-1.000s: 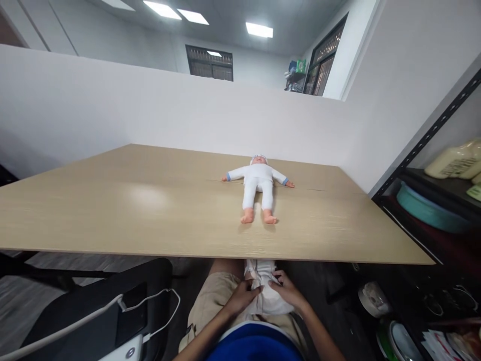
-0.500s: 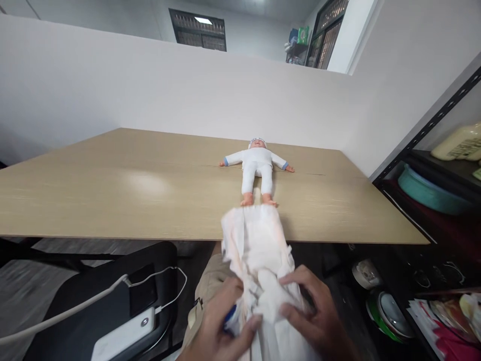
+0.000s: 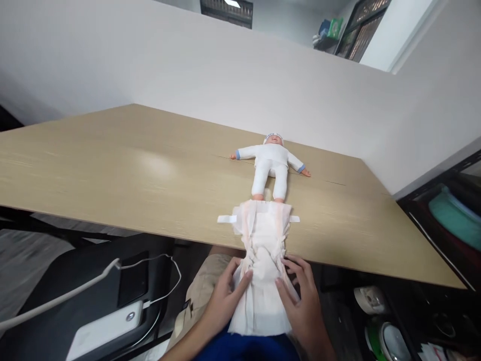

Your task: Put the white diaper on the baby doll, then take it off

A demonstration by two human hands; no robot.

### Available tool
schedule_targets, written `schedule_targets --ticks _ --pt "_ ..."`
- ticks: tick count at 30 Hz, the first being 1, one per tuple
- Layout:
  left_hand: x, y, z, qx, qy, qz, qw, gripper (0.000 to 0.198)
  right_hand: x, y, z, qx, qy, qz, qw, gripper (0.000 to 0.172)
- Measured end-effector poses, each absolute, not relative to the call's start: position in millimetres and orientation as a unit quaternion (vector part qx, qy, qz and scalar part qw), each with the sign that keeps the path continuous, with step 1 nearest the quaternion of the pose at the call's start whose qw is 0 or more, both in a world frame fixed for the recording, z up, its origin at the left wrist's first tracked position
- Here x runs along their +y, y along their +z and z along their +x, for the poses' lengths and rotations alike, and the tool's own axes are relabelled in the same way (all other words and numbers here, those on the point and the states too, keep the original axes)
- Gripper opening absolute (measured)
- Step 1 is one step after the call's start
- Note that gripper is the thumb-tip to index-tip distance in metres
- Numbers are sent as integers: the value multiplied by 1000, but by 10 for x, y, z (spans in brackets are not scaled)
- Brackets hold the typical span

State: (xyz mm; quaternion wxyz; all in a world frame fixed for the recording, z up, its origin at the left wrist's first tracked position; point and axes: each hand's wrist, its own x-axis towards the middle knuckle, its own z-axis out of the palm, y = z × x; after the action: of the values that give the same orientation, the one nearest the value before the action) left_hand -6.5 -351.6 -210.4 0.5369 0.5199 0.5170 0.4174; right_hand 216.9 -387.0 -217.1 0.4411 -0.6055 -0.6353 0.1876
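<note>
A white diaper (image 3: 262, 250) lies unfolded over the near edge of the wooden table (image 3: 131, 170), its far end with two tabs on the tabletop and its near end hanging toward my lap. My left hand (image 3: 224, 293) grips the diaper's left side near its middle, thumb on top. My right hand (image 3: 300, 301) grips its right side the same way. Just beyond the diaper's far edge a baby doll (image 3: 271, 163) in a white suit and cap lies on its back, arms spread, feet toward me.
A black chair (image 3: 86, 296) at my left holds a white power bank (image 3: 103, 331) and a phone with white cables. A dark metal shelf (image 3: 443, 210) at the right carries a teal bowl (image 3: 456, 218); dishes sit on the floor below. A white partition wall backs the table.
The diaper went from bunched in my lap, up through the air, to spread flat across the table's near edge below the doll's feet. Both hands stayed on it. The camera tilted down and left.
</note>
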Motion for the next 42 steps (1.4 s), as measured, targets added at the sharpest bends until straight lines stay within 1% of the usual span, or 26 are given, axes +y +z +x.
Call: schedule_targets --ticks 4,6,9,12,14,17,19,21,23,25,27,28,32,34,36,37,40,41,42 --pt "-3515 -2118 -94 519 422 540 511 39 -3732 -1872 2086 -695 56 -567 439 35" --pt "-3503 -2102 -116 523 415 561 489 37 -3516 -1671 1993 -733 41 -538 414 35" --pt "-3475 -2101 -171 531 399 602 444 34 -3099 -1499 1841 -772 57 -530 346 45" --pt "-3428 -2066 -256 545 362 654 378 35 -2743 -1535 1706 -791 80 -547 260 54" --pt "-3392 -1971 -336 539 323 695 350 37 -2622 -1630 1641 -792 91 -563 218 59" --pt "-3306 -1720 -496 512 283 742 328 40 -2630 -1772 1587 -789 92 -577 193 60" --pt "-3162 -1530 -613 493 281 764 308 38 -2698 -1826 1571 -787 86 -582 186 59" --pt "-2879 -1372 -698 462 290 791 277 34 -2755 -1848 1564 -787 80 -585 176 59" --pt "-2444 -1271 -711 415 311 827 216 36 -2780 -1857 1564 -791 75 -584 167 59" --pt "-1917 -1232 -629 384 307 862 121 43 -2780 -1872 1568 -794 66 -582 164 59" --pt "-1408 -1245 -472 353 271 895 36 53 -2771 -1904 1575 -793 53 -583 171 58" --pt "-1192 -1266 -381 332 241 912 2 61 -2768 -1925 1580 -791 48 -584 176 58" --pt "-671 -1382 -69 184 91 975 -86 99 -2766 -2017 1590 -790 37 -582 191 59" --pt "-575 -1426 22 107 55 988 -102 106 -2771 -2042 1588 -790 35 -581 195 59" --pt "-533 -1459 82 52 64 991 -105 101 -2779 -2043 1584 -789 37 -580 200 59" --pt "-523 -1479 108 35 80 991 -106 93 -2785 -2036 1581 -789 41 -579 202 60" --pt "-513 -1566 180 27 140 984 -108 54 -2801 -1987 1573 -789 61 -577 203 69" --pt "-515 -1599 204 35 158 981 -107 43 -2803 -1964 1572 -789 70 -576 200 73" --pt "-518 -1626 225 43 173 978 -105 37 -2800 -1941 1573 -790 78 -575 196 76"
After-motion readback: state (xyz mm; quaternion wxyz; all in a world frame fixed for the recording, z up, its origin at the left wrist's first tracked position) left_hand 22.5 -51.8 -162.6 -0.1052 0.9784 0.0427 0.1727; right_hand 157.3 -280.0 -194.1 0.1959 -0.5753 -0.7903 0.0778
